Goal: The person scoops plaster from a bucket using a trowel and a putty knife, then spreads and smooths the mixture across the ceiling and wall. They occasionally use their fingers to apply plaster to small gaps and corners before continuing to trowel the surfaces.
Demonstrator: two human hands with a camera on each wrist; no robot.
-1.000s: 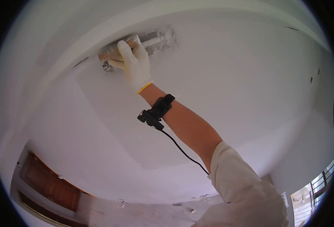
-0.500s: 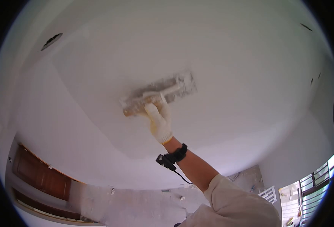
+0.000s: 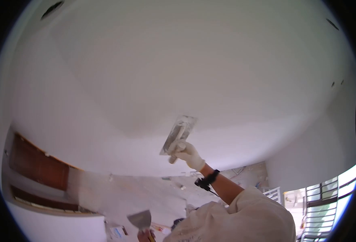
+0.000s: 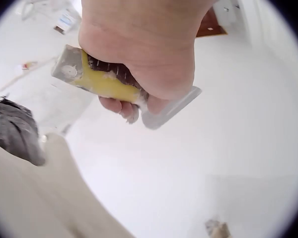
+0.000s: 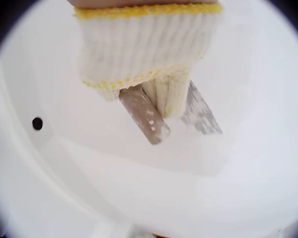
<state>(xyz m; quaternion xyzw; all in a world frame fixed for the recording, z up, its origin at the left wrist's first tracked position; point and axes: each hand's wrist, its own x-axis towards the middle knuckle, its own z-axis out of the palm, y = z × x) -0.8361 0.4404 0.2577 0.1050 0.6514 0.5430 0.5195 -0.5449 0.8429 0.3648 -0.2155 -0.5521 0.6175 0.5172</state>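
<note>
My right hand [image 3: 191, 156], in a white knit glove with a yellow cuff, grips the handle of a plastering trowel [image 3: 171, 141]. The trowel's long metal blade slants against a broad white plastered surface [image 3: 178, 72]. In the right wrist view the worn handle end [image 5: 148, 121] pokes out below the glove, and part of the smeared blade [image 5: 201, 113] shows beside the fingers. Low in the head view, my bare left hand [image 3: 144, 236] holds a putty knife [image 3: 140, 220] blade up. Its yellow and dark handle [image 4: 109, 84] lies within the curled fingers in the left wrist view.
A brown wooden door [image 3: 40, 165] stands at the lower left. Barred windows [image 3: 323, 209] are at the lower right, near a white slatted piece [image 3: 273, 194]. Dark openings such as the upper-left hole [image 3: 52, 10] break the white surface. Scattered items lie on the dusty floor [image 3: 133, 195].
The trowel has swept down from the upper left towards the lower middle and turned steeper. The view has shifted, and the left hand with the putty knife has come into sight.
</note>
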